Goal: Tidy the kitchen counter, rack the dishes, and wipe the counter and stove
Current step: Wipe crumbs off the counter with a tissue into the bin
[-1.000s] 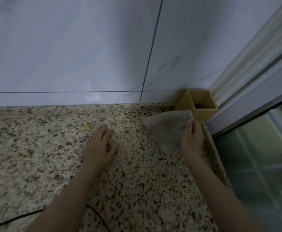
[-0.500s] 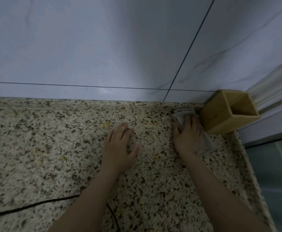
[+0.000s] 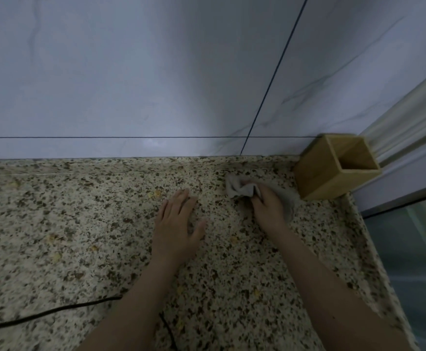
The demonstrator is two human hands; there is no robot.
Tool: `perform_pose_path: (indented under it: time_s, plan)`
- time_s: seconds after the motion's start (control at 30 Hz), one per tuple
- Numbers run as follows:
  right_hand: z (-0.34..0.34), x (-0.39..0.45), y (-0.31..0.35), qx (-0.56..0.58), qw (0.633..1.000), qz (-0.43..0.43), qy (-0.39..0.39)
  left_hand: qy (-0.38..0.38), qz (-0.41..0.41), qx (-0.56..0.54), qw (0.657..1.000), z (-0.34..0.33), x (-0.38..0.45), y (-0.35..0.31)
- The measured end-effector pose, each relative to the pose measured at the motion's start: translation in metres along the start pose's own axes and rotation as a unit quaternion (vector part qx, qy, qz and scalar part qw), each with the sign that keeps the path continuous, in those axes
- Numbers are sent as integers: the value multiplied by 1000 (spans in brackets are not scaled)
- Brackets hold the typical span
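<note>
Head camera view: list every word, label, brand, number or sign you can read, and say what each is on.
None: no readable text shows anywhere in this view.
The wooden box has plain faces.
The grey cloth gripped by the right hand is unmarked.
The speckled counter, the tiled wall and the black cable bear no lettering.

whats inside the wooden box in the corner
The open top of the wooden box shows only bare inner walls and shadow; nothing sticks out above the rim. Its near wall hides the bottom, so something small lying there cannot be ruled out.
</note>
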State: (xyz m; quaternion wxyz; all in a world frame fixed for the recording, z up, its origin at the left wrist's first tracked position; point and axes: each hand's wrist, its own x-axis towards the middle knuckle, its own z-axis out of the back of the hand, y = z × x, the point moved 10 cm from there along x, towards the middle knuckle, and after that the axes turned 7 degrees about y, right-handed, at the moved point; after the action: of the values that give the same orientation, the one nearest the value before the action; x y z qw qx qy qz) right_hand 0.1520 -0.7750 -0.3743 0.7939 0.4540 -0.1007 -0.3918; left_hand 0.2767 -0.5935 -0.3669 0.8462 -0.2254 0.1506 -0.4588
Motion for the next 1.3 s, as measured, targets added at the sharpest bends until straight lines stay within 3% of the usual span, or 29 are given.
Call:
perform_pose_path:
  time_s: [0.1,0.23,0.4,0.5,0.63,0.7,0.8,0.93,1.1,1.3]
  plan:
    - [-14,-21,1,107,991,-37,70,-21,-11,-59,998,8,-1,-1]
    - [-25,-61,-13,110,983,-83,123,-43,-18,-105,993,15,-4,-2]
    - [-33,-115,-6,170,968,-66,172,-41,-31,-86,995,16,-8,-6]
    - [-11,-125,-3,195,975,-58,89,-24,-26,-70,997,12,-9,-5]
    - [52,-108,11,186,973,-16,-135,-15,-30,-56,998,11,-9,-5]
    - [72,-90,20,103,974,0,-203,-13,-32,-52,998,10,-8,-5]
    - [80,-50,24,-37,970,-1,-240,-13,-31,-51,998,8,-6,-3]
    - [61,-5,-12,-100,979,-57,-168,-12,-28,-56,998,8,-3,-4]
    - [30,-13,-47,17,994,-92,-64,-13,-26,-51,998,7,-2,-2]
    - [-5,-88,-21,72,994,9,77,-15,-36,-58,998,6,-2,-2]
